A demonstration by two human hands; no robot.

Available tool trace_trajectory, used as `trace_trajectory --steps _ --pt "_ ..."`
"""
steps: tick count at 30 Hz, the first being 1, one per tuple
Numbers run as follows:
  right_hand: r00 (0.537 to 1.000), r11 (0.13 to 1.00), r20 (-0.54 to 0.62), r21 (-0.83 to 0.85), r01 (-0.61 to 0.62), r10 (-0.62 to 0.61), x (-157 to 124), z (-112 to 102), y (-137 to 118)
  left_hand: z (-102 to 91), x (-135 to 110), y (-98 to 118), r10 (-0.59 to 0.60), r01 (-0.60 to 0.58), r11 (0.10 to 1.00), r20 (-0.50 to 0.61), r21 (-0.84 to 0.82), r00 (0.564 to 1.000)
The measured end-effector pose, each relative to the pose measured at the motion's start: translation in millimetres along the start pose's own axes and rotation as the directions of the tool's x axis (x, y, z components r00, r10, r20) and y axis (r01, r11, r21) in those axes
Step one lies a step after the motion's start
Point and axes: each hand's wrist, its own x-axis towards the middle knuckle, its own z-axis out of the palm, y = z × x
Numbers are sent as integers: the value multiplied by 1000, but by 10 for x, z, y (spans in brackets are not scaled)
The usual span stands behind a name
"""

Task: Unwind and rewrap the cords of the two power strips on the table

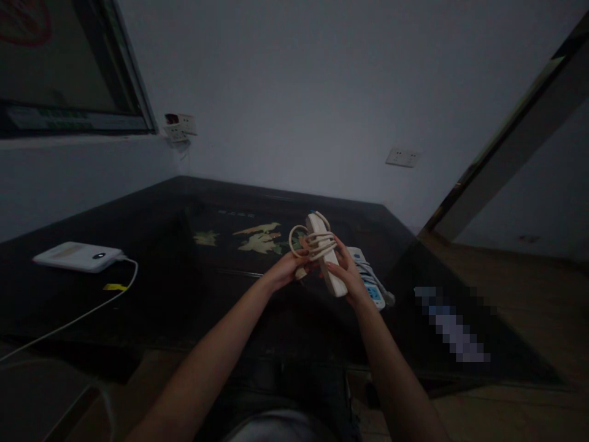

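Note:
A white power strip (337,283) is held tilted above the dark table, with several turns of its pale cord (322,240) wound around the middle. My right hand (350,273) grips the strip's right side, thumb across its top face. On the other side, my left hand (292,267) is closed at the cord, where a loose loop stands out to the left. A small pale piece, perhaps the plug, pokes out under the left fingers. Just beyond my right wrist, a second power strip (375,296) with blue parts and a grey wrapped cord lies on the table.
On the left of the black table (175,294) lies a white device (76,256) with a white cable running off the near edge. A yellow tag (115,286) is beside it. A blurred-out item (455,334) lies at right. Wall sockets (402,157) are behind.

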Motion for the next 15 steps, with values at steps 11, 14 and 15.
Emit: trace_trajectory --steps 11,14,15 --pt "908 988 407 -151 -37 96 -58 -127 -27 -238 46 299 321 -316 947 -246 63 915" --pt "896 966 416 -252 -54 158 -68 -224 -55 -237 0 360 324 -318 946 -248 66 913" --pt "895 948 402 -310 -65 193 -69 -250 -67 -237 -13 370 344 -333 939 -262 88 902"
